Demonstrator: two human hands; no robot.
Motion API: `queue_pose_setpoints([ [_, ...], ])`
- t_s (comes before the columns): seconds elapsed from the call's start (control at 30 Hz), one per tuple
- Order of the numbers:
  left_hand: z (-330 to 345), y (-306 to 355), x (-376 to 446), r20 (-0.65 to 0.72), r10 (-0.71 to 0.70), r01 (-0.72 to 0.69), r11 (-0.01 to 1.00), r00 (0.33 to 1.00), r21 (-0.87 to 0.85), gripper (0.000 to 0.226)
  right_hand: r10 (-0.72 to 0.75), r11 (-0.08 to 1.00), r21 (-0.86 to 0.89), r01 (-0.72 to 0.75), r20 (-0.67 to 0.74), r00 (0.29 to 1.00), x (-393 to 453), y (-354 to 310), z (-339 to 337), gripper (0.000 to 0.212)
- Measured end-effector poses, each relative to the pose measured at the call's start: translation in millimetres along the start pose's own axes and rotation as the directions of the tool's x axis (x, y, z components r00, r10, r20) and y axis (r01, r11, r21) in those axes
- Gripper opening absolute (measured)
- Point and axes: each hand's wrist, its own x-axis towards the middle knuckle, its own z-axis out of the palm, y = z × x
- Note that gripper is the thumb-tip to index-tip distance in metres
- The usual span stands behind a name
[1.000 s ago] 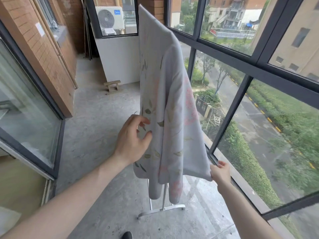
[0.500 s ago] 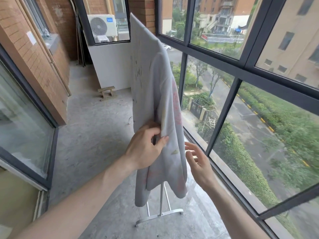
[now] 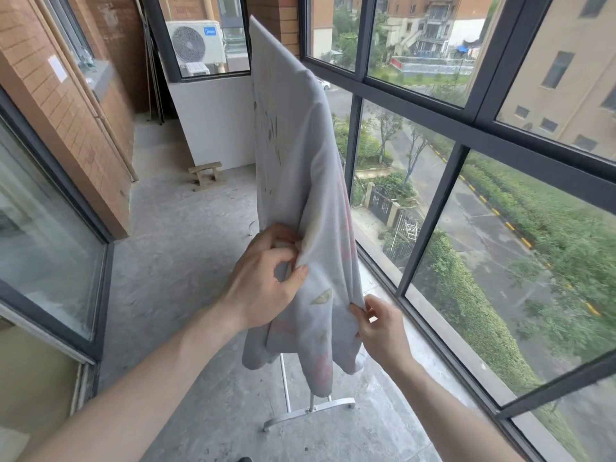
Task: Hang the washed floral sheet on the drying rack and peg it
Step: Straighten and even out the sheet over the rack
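Floral sheet [image 3: 300, 168] draped over drying rack [image 3: 310, 411], frame centre. Left hand [image 3: 263, 281] fingers bunch a fold; right hand [image 3: 380, 325] fingers pinch the lower edge. Judgement: pull both edges apart and down to flatten, level the hems, then peg. No pegs visible.

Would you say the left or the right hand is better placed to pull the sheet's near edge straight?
Probably the right hand: it pinches the floral sheet at its loose window-side edge, low down. The left hand grips a bunched fold higher up, steadying it.
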Motion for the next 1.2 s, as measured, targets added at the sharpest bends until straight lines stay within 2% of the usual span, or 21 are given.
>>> queue_pose_setpoints([
  [0.17,1.7,-1.2,-6.2,0.042,-0.022,0.020,0.998,0.999,0.054,0.022,-0.037,0.997,-0.060,0.039,0.033,0.999,-14.1,17.9,17.7,0.048],
  [0.33,4.7,-4.7,-12.6,0.097,-0.049,0.040,0.995,0.994,0.089,0.023,0.045,0.987,-0.161,-0.029,0.099,0.994,-25.3,42.4,39.9,0.046],
  [0.47,1.3,-6.0,-11.1,0.079,-0.078,0.072,0.994,0.994,0.078,0.018,0.111,0.974,-0.212,-0.081,0.138,0.984,-30.4,48.5,53.6,0.043],
  [0.8,9.2,2.0,-2.1,0.046,-0.092,0.086,0.988,0.995,0.126,0.032,0.262,0.919,-0.359,-0.165,0.240,0.935,-31.6,40.9,73.0,0.032],
  [1.03,14.2,2.6,2.1,0.004,-0.101,0.100,0.989,0.995,0.105,0.013,0.281,0.909,-0.386,-0.157,0.287,0.916,-30.9,32.5,67.2,0.029],
  [1.1,16.7,0.6,3.6,0.004,-0.105,0.104,0.990,0.994,0.093,0.009,0.263,0.926,-0.343,-0.155,0.297,0.918,-29.2,23.5,60.7,0.029],
  [1.2,20.6,-1.2,3.3,0.001,-0.112,0.111,0.991,0.994,0.075,0.006,0.173,0.969,-0.213,-0.126,0.219,0.960,-19.2,-3.7,41.1,0.013],
])
